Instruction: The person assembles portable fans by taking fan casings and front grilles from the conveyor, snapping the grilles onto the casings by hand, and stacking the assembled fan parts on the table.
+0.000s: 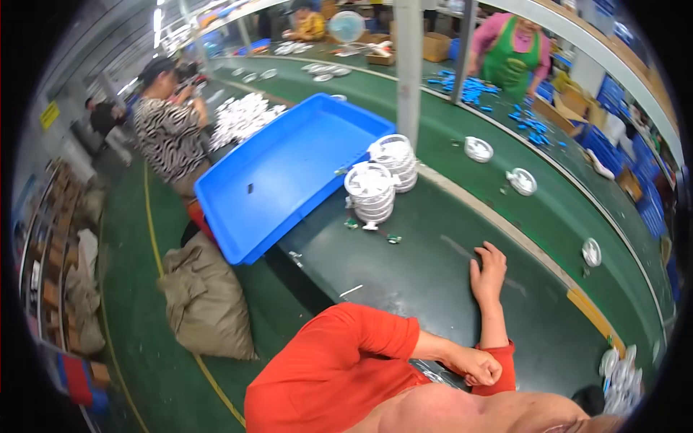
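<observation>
My right hand [489, 274] lies on the dark green tabletop [422, 270] with its fingers stretched out and nothing in it. Closer to my body, my left hand [473, 366] is curled into a fist beside the red cuff of my right sleeve, and no object shows in it. Beyond my hands stand two stacks of round white plastic parts, a nearer stack [370, 195] and a farther stack [395, 162]. Small green circuit boards [394, 239] lie at the foot of the nearer one. A large blue tray [289, 169] rests tilted to the left of the stacks.
A green conveyor belt [538, 216] along the far side carries spaced round white parts [521, 182]. More white parts [622, 382] lie at the lower right. A full sack [206, 303] sits on the floor at left. Co-workers stand beyond the belt and the tray.
</observation>
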Tool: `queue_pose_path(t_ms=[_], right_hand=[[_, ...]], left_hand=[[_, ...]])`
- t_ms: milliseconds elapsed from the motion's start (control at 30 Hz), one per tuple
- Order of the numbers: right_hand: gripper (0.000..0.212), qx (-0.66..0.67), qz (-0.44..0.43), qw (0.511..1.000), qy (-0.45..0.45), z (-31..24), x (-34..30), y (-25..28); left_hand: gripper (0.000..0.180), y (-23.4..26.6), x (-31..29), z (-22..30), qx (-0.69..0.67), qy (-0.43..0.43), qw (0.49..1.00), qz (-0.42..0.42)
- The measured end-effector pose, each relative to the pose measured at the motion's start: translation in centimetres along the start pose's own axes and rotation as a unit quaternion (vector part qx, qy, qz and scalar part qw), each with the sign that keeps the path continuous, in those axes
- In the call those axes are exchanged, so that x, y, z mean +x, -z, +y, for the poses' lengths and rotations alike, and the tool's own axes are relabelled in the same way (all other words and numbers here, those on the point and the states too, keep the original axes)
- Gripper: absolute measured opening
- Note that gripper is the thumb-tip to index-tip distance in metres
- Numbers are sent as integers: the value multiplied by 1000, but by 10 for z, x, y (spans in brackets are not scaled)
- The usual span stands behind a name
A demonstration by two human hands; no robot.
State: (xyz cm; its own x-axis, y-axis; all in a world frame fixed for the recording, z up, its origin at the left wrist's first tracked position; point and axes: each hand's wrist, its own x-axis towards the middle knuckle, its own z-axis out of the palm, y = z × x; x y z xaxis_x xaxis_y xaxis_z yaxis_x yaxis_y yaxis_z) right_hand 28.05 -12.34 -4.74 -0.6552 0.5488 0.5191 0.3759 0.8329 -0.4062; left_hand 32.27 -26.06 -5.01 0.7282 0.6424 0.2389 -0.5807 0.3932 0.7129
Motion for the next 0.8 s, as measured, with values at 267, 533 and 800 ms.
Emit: queue_pose_path(t_ms=[267,533,800], right_hand=[[30,18,-30,999,14,-2,1,-3],[31,1,-39,999,10,3,2,-3],[31,0,-40,999,14,0,2,-3]], left_hand=[[30,-7,2,5,12,-32,998,46],[28,40,15,-45,51,31,998,-24],[26,36,18,-40,138,10,990,-7]])
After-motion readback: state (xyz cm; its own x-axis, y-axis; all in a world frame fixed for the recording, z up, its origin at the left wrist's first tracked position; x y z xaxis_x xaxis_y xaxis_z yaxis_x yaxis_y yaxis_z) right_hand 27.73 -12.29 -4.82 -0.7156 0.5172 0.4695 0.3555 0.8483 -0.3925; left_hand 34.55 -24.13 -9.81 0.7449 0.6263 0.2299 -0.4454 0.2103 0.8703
